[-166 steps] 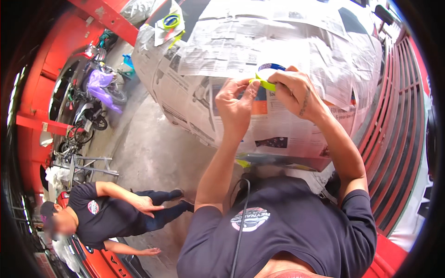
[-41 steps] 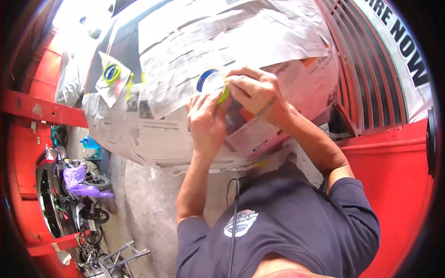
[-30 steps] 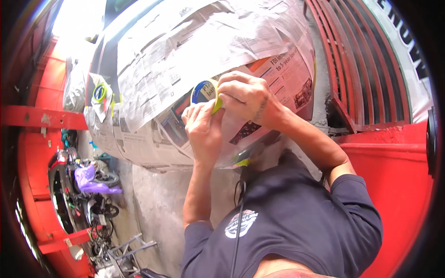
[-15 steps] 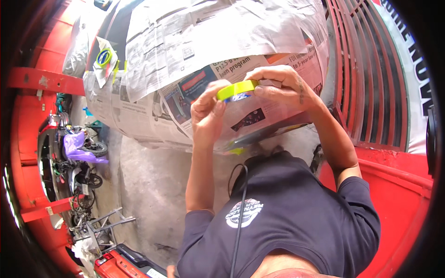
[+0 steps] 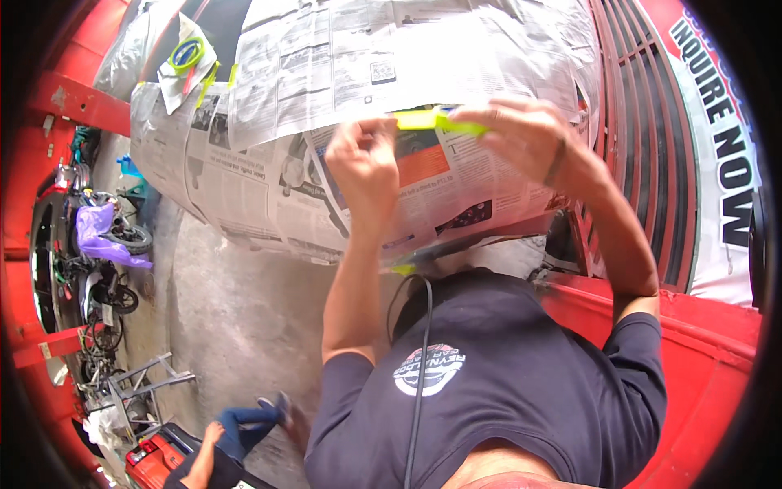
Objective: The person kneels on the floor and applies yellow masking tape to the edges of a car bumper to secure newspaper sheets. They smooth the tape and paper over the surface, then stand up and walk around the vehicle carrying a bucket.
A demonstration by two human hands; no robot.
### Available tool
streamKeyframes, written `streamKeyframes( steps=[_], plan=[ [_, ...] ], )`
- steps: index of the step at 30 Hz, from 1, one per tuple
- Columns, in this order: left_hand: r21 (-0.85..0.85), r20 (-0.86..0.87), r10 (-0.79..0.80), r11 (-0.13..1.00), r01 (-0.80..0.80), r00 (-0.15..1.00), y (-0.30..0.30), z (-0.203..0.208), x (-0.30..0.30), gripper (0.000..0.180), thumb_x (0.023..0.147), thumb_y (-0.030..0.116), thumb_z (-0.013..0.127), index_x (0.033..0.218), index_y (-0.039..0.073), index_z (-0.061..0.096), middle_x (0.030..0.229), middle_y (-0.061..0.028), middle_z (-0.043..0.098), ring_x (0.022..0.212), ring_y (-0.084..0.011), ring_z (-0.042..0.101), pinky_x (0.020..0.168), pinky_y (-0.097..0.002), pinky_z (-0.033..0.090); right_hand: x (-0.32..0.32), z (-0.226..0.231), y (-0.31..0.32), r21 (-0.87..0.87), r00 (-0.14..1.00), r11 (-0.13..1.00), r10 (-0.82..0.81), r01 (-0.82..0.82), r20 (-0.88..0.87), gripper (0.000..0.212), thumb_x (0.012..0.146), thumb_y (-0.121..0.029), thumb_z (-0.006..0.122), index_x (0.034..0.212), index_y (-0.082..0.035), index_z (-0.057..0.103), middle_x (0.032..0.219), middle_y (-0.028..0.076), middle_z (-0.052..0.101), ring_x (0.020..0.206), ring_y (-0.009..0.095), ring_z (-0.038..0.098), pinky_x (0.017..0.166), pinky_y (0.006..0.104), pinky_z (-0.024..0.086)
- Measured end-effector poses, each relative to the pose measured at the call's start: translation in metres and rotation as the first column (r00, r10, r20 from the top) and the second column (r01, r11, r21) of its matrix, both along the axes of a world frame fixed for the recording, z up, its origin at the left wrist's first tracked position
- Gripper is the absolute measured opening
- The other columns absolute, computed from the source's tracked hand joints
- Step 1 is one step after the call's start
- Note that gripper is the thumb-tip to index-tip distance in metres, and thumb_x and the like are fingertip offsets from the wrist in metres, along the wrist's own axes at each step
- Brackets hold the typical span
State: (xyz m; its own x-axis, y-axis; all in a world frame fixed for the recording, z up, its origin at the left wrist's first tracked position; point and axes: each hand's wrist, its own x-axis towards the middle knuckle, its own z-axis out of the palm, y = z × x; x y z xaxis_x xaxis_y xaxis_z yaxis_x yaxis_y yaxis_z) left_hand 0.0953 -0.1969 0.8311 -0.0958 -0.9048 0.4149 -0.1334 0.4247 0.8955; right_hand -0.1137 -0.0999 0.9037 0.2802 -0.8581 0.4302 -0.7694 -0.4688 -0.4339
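Note:
My left hand (image 5: 363, 161) is closed, pinching the free end of a yellow-green strip of tape (image 5: 416, 121). My right hand (image 5: 528, 140) grips the tape roll (image 5: 467, 125) that the strip comes from. The strip is pulled taut between both hands, just in front of a car-like body covered in newspaper sheets (image 5: 269, 175). Beyond the strip, a large upper sheet (image 5: 318, 77) overlaps the lower ones. A second yellow-green roll (image 5: 187, 54) lies on white paper at the far left, with short tape pieces (image 5: 208, 85) beside it.
Red metal bars (image 5: 643, 98) and a red panel (image 5: 692, 359) stand close on my right. On the left are bicycles (image 5: 122, 244), a purple cloth (image 5: 99, 232) and a grey metal frame (image 5: 134, 387). Another person's leg (image 5: 244, 424) shows at lower left. A cable (image 5: 419, 367) hangs over my shirt.
My hands have drawn apart, my right one moving right, and a length of tape now spans between them. Another person has come into view at lower left. The view has shifted slightly.

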Motion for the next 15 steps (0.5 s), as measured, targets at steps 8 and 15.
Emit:
streamKeyframes(
  steps=[8, 15],
  plan=[
    [-0.188, 0.409, 0.139, 0.98, -0.066, 0.902, -0.052, -0.027, -0.018, 0.016, 0.087, 0.011, 0.071, 0.077, 0.001, 0.064, 0.083, -0.0153, 0.064, 0.083, -0.0375, 0.062, 0.076, -0.0477, 0.049, -0.032, 0.013, -0.058, 0.138, 0.896, 0.99, 0.069, -0.009, -0.439, 0.024, 0.094, -0.004, 0.064, 0.116, -0.004, 0.073, 0.083, 0.019, 0.064, 0.073, 0.031, 0.064, 0.068, 0.0406, 0.052],
    [-0.257, 0.449, 0.202, 0.962, -0.091, 0.871, -0.05, -0.038, -0.018, 0.013, 0.085, 0.009, 0.072, 0.077, 0.002, 0.064, 0.084, -0.0145, 0.065, 0.085, -0.0368, 0.062, 0.082, -0.0469, 0.047, -0.026, 0.016, -0.064, 0.332, 0.881, 0.943, 0.139, 0.021, -0.451, 0.029, 0.09, -0.002, 0.067, 0.119, -0.001, 0.072, 0.09, 0.021, 0.067, 0.078, 0.034, 0.066, 0.07, 0.0406, 0.053]
  ],
)
